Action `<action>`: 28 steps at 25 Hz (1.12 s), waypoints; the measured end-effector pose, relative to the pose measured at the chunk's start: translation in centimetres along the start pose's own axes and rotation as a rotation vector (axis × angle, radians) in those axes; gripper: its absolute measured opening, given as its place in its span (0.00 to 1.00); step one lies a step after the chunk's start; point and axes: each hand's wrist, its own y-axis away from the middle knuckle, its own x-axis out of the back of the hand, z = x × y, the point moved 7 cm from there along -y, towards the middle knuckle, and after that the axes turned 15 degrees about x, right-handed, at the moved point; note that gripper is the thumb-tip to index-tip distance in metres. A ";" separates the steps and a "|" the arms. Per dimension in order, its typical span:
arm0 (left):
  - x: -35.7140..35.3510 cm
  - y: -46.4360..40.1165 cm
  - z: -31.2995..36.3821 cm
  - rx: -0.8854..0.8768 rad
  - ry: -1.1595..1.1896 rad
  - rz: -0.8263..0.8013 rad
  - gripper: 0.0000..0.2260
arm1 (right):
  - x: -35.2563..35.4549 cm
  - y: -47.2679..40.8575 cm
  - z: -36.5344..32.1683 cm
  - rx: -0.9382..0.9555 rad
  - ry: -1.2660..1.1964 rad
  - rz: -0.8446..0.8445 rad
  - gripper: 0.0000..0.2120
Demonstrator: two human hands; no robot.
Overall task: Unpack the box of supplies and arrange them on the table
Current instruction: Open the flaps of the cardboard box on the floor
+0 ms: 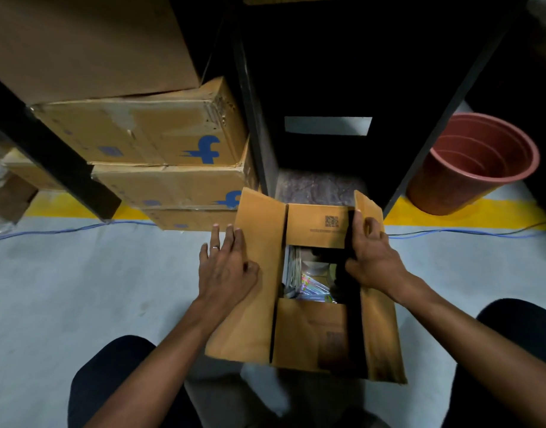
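The box (pixel 312 332) sits on the floor between the person's knees, its flaps being opened. The left hand (pixel 227 267) lies flat, fingers spread, pressing the left flap (pixel 256 304) outward; the right hand (pixel 370 257) pinches the right flap (pixel 380 329) by its edge. Best to fold both long flaps fully back, then the short ones, so the packets (pixel 308 285) inside lift out freely

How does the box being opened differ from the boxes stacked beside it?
The open box sits on the floor with its flaps spread by the left hand and right hand, and packets show inside; the stacked boxes are closed. The open box has a small printed code, while the stacked boxes carry blue logos. The open box looks clean; the stacked boxes look scuffed. All are brown cardboard.
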 end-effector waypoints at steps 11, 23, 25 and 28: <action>-8.5 0.2 2.1 0.217 0.221 -0.363 0.49 | 2.2 1.8 1.9 -0.017 -0.101 0.069 0.49; -11.3 -2.6 3.4 0.194 0.294 -0.368 0.38 | 5.1 5.1 7.3 -0.289 0.166 0.025 0.46; -11.5 -2.6 3.8 0.190 0.288 -0.346 0.35 | 4.3 5.3 8.3 -0.320 0.203 -0.022 0.40; -11.7 -2.9 4.2 0.169 0.297 -0.325 0.32 | 2.4 5.3 9.8 -0.374 0.224 -0.091 0.46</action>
